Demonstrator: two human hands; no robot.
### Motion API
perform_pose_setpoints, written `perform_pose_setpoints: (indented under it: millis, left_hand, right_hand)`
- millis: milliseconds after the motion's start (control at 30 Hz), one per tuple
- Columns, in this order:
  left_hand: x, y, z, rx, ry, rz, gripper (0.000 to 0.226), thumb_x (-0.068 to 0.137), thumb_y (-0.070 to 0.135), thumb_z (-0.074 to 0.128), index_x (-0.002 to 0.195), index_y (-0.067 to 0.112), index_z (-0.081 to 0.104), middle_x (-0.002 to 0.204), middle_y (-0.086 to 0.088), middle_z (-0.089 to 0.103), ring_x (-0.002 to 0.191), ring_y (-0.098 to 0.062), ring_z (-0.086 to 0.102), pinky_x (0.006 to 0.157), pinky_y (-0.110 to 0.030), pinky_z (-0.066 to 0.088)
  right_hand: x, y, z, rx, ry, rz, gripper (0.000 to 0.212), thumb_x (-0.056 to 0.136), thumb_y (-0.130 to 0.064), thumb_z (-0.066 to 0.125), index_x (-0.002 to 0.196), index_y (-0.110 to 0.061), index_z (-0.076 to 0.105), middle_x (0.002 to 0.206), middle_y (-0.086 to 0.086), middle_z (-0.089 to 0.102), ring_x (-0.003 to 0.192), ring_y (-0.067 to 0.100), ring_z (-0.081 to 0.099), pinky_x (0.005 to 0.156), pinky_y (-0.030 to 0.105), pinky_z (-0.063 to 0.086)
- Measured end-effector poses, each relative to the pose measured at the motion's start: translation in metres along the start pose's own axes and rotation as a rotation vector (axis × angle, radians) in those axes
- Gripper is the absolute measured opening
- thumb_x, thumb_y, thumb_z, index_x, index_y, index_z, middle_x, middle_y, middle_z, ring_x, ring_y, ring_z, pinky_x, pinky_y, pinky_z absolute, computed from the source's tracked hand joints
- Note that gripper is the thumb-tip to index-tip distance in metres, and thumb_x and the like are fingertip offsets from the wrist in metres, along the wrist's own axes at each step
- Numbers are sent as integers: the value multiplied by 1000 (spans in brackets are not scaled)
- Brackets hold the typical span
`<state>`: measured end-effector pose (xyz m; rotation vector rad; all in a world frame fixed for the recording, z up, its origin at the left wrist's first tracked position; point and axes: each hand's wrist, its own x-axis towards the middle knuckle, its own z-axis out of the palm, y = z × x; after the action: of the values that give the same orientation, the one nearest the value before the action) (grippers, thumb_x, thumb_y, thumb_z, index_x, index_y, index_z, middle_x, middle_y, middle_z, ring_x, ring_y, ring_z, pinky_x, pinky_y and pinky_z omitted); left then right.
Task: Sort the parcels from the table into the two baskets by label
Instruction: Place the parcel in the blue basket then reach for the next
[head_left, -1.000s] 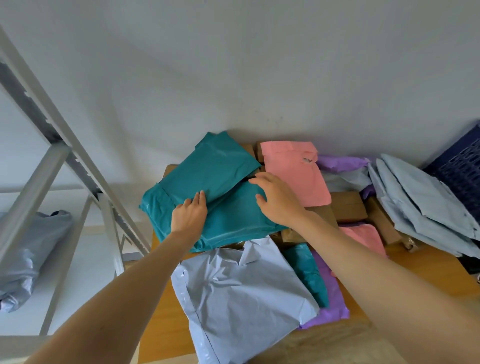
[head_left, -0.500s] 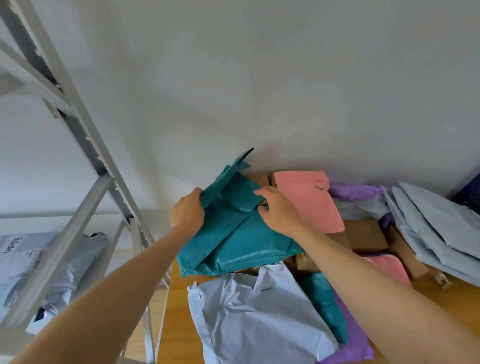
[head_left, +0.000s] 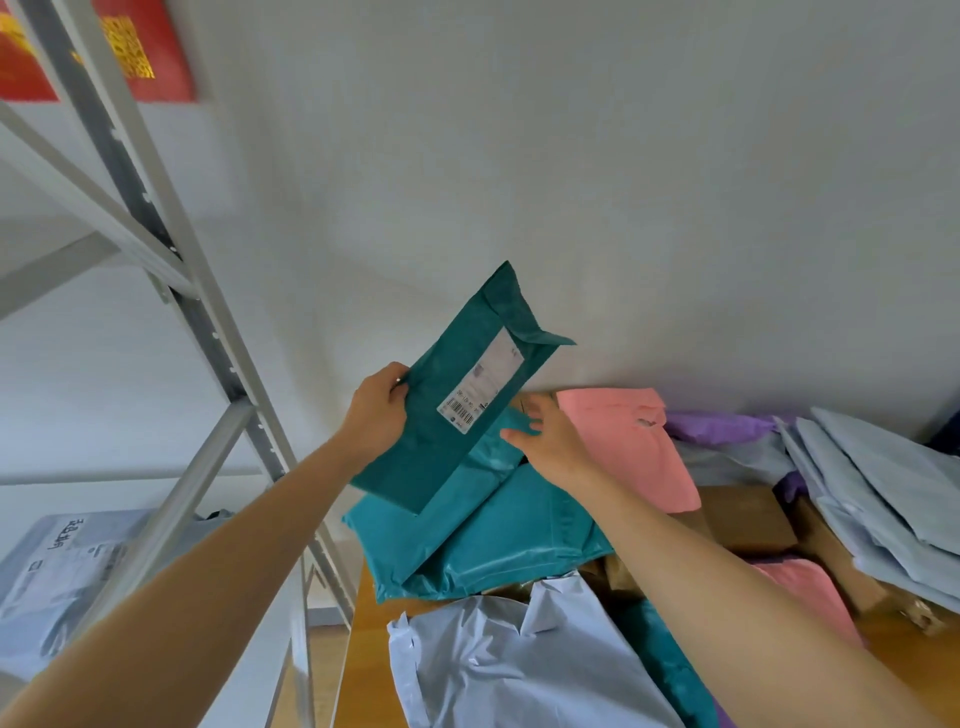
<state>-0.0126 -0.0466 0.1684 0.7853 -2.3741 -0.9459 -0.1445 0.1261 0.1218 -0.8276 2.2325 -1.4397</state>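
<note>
A white label sits on the teal parcel, just up and right of where the left hand pinches its edge. The label's end nearest the grip carries a barcode with a row of digits alongside, too small to read; the rest is faint print. Far up and left of the grip, a red poster shows gold characters, blurred. Below and left of the grip, a grey parcel bears black handwriting and a printed slip, neither legible.

Shelf frame bars nine o'clock; parcels crowd the table from three to six. Open air at twelve, before the wall.
</note>
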Motion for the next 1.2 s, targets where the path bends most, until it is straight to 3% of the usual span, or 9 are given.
perform_pose_setpoints:
  millis: [100, 200, 433, 533, 633, 833, 933, 1067, 1200]
  left_hand:
    - [5, 7, -10, -43, -15, 12, 28, 101, 5, 35, 112, 8, 60, 102, -6, 63, 91, -23, 58, 78, -31, 45]
    - [12, 12, -19, 39, -34, 89, 27, 100, 3, 36, 107, 9, 61, 98, -4, 64, 89, -23, 57, 76, -28, 41]
    - [21, 23, -22, 535, -137, 297, 28, 100, 11, 35, 113, 17, 59, 97, -7, 67, 87, -29, 60, 73, -42, 48]
    - [20, 32, -19, 673, -146, 332, 30, 99, 9, 36, 119, 21, 56, 99, -6, 66, 82, -25, 56, 66, -37, 44]
    - [19, 37, -15, 732, -153, 343, 32, 97, 8, 38, 121, 22, 54, 102, -4, 67, 86, -25, 57, 66, -32, 39]
    - [17, 43, -11, 799, -171, 350, 33, 96, 6, 39, 122, 20, 53, 107, -2, 66, 93, -25, 60, 71, -33, 44]
    - [18, 43, -12, 707, -127, 346, 29, 101, 18, 41, 126, 22, 52, 119, 0, 63, 103, -23, 58, 78, -34, 46]
    - [15, 29, -21, 475, 173, 444, 44, 96, 35, 56, 136, 18, 50, 138, -3, 50, 122, -25, 50, 99, -39, 40]
    - [4, 7, -20, 209, 527, 310, 51, 91, 7, 57, 139, 11, 41, 141, -13, 39, 98, -31, 59, 84, -45, 53]
  right_hand:
    - [3, -11, -4, 7, 113, -73, 74, 86, -16, 73, 146, -13, 30, 144, 3, 42, 132, 12, 39, 102, 23, 33]
    - [11, -24, -11, -335, 277, -348, 83, 83, -25, 76, 148, -10, 26, 151, 10, 30, 139, 23, 33, 111, 37, 35]
    - [23, -69, -15, -844, 228, -846, 49, 81, -22, 76, 124, -8, 57, 145, 18, 41, 128, 33, 47, 109, 49, 36]
    - [25, -78, -12, -818, 62, -797, 32, 89, -21, 67, 118, -8, 62, 143, 10, 44, 127, 28, 46, 108, 40, 34]
    - [26, -84, -9, -692, -77, -640, 24, 94, -19, 61, 115, -10, 62, 124, 3, 56, 107, 22, 56, 89, 36, 45]
    - [29, -88, -11, -656, -76, -597, 17, 94, -12, 60, 109, -7, 67, 108, 8, 67, 94, 27, 62, 82, 39, 49]
    - [30, -93, -16, -675, -67, -586, 19, 95, -12, 57, 109, -8, 69, 109, 8, 69, 96, 26, 63, 84, 40, 49]
    - [35, -99, -27, -654, -21, -563, 17, 95, -12, 58, 106, -11, 71, 107, 5, 71, 96, 24, 64, 85, 38, 50]
    - [38, -108, -42, -546, 23, -515, 15, 94, -12, 61, 103, -11, 73, 103, 3, 73, 91, 18, 66, 86, 32, 51]
